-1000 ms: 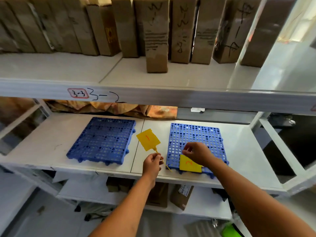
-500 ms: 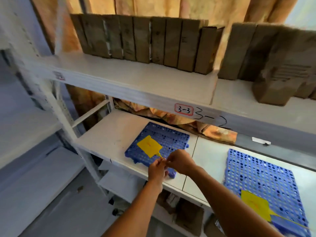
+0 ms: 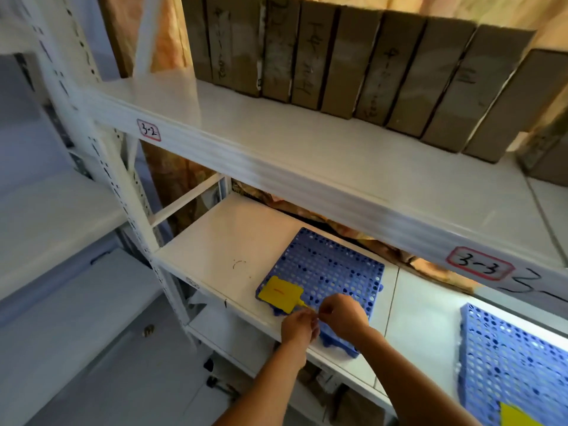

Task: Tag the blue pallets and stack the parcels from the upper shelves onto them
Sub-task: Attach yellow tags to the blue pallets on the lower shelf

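Note:
A blue perforated pallet (image 3: 329,272) lies on the lower white shelf (image 3: 227,241). A yellow tag (image 3: 280,294) with a thin yellow strap rests on its front left corner. My left hand (image 3: 299,329) and my right hand (image 3: 342,316) meet at the pallet's front edge, both pinching the tag's strap. A second blue pallet (image 3: 510,361) sits at the far right with another yellow tag (image 3: 516,415) on its near edge. Brown cardboard parcels (image 3: 368,66) stand upright in a row on the upper shelf (image 3: 338,155).
White shelf uprights (image 3: 123,192) rise at the left. Red-framed labels 3-2 (image 3: 149,130) and 3-3 (image 3: 479,263) mark the upper shelf's front beam. Cartons lie on a lower level (image 3: 347,398) under my arms. Orange-brown wrapping hangs behind the shelves.
The view has swung left, from the right pallet to the left one. Both hands carried the yellow tag over and now hold its strap at the left pallet's front edge.

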Available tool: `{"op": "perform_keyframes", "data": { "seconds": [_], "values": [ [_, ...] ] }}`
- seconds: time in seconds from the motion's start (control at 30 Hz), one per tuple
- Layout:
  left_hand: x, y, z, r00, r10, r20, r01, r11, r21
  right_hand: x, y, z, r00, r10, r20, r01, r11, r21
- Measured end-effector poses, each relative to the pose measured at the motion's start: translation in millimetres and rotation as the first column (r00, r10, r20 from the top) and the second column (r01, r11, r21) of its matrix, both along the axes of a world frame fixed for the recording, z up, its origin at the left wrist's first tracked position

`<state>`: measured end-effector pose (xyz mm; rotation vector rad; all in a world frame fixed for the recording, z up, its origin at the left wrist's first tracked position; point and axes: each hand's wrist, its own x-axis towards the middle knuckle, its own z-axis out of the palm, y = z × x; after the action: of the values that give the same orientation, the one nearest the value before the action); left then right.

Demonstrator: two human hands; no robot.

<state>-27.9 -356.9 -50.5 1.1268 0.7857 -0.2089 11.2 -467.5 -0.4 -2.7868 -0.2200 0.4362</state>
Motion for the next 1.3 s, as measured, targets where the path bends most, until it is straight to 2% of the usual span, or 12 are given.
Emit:
{"op": "perform_keyframes", "data": {
  "seconds": [0.1,0.27,0.43,0.67,0.83,0.93,1.13,1.2,1.3],
  "values": [
    [2.7,-8.4,-4.1,1.000,-0.016,-0.002,0.016,1.000,0.017,5.4,-16.3,-7.4,0.999,-0.005,-0.034,0.005,1.000,-0.016],
    [3.7,-16.7,-0.9,0.994,-0.106,0.015,0.101,0.974,0.200,6.8,-36.7,-12.2,0.998,0.013,-0.063,-0.014,1.000,-0.018],
    [10.7,-14.3,1.6,0.993,-0.121,-0.013,0.120,0.946,0.301,13.6,-41.8,-11.9,0.995,0.072,-0.063,-0.073,0.997,-0.023],
    [7.2,-14.7,0.5,0.996,-0.083,-0.022,0.085,0.937,0.339,12.9,-48.8,-10.5,0.992,0.107,-0.070,-0.110,0.993,-0.043],
    [1.5,-13.5,7.6,0.987,-0.161,-0.025,0.157,0.899,0.409,9.3,-53.3,-5.1,0.992,0.092,-0.089,-0.096,0.994,-0.046],
    [-4.2,-6.8,19.6,0.953,-0.303,-0.032,0.273,0.801,0.533,4.5,-51.9,1.7,0.998,0.024,-0.064,-0.025,1.000,-0.017],
    [0.0,21.4,61.4,0.803,-0.587,-0.108,0.445,0.468,0.764,-19.2,-43.3,39.9,0.992,-0.125,-0.007,0.125,0.988,0.092],
    [8.1,32.2,90.5,0.736,-0.660,-0.151,0.468,0.335,0.818,-29.3,-38.0,66.9,0.985,-0.173,0.018,0.171,0.980,0.102],
    [14.2,47.8,141.9,0.673,-0.724,-0.148,0.427,0.218,0.877,-48.8,-26.0,109.4,0.977,-0.197,0.084,0.187,0.976,0.113]
  ]
}}
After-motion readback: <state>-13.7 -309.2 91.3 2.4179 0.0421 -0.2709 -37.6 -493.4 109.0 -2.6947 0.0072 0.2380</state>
